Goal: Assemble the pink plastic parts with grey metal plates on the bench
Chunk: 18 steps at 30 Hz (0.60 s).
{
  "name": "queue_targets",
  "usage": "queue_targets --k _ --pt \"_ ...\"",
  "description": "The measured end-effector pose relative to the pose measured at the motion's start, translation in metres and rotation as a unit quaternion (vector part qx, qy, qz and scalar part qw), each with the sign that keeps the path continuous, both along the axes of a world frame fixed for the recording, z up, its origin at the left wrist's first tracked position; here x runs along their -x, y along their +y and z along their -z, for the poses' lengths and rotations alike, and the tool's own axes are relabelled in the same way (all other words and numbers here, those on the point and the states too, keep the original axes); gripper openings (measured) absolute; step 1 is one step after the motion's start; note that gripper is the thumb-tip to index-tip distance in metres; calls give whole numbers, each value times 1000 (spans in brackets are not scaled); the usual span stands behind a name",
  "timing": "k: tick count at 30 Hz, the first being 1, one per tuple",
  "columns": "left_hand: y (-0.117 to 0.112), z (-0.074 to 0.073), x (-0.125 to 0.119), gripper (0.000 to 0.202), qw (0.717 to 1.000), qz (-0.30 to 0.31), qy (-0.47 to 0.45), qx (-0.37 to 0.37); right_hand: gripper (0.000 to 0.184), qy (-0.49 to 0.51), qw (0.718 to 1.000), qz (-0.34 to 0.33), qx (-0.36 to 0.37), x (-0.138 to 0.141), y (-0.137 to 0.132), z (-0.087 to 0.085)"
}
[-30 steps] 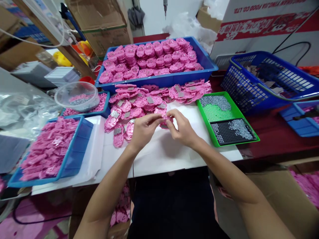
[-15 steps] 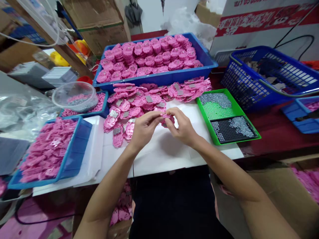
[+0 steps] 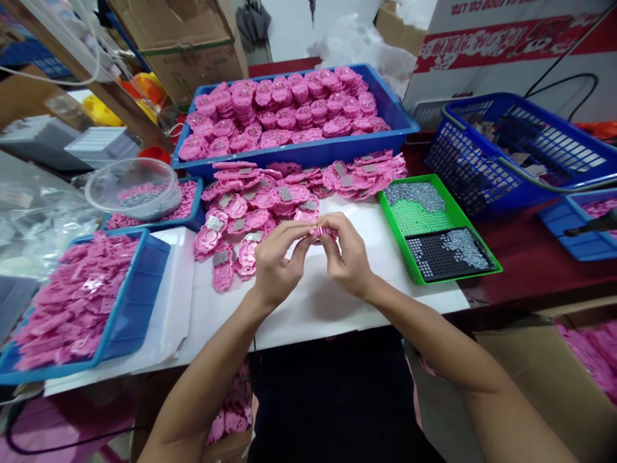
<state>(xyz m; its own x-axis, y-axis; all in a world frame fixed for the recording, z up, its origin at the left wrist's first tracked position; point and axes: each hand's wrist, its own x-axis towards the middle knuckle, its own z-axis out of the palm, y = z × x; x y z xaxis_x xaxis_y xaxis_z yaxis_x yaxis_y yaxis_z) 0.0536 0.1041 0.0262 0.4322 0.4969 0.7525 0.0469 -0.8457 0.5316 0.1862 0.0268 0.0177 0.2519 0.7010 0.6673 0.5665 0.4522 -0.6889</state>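
Observation:
Over the white work surface, my left hand [image 3: 280,260] and my right hand [image 3: 348,255] meet and pinch one small pink plastic part [image 3: 324,231] between their fingertips. Most of that part is hidden by the fingers, so its full shape does not show. Just beyond and to the left lies a loose heap of pink plastic shells [image 3: 260,218], several with grey metal plates on them. A green tray [image 3: 413,273] stands right of my right hand. It holds small silvery metal pieces [image 3: 424,195] and a black perforated insert [image 3: 429,257].
Behind the heap is a long blue bin [image 3: 308,151] of stacked pink shells. On the left are a blue bin [image 3: 130,302] of flat pink pieces and a clear round tub [image 3: 96,193]. A blue basket [image 3: 463,128] stands at the right. A screwdriver tip [image 3: 312,9] hangs at the top.
Both hands stay together on the pink part. The fingers have closed in more tightly and the part is turned so less of it shows. The view has shifted slightly.

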Motion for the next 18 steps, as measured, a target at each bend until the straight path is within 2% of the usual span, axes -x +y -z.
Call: queue_targets --k 8,13,18 --pt "16 -2 3 14 999 19 -15 25 21 -23 998 -34 56 -22 -4 -20" --pt "19 -1 4 13 1000 25 2 -10 26 -115 993 7 32 -30 -4 -17" --pt "20 -2 5 13 999 41 2 -19 27 -186 983 0 12 -34 -4 -12"
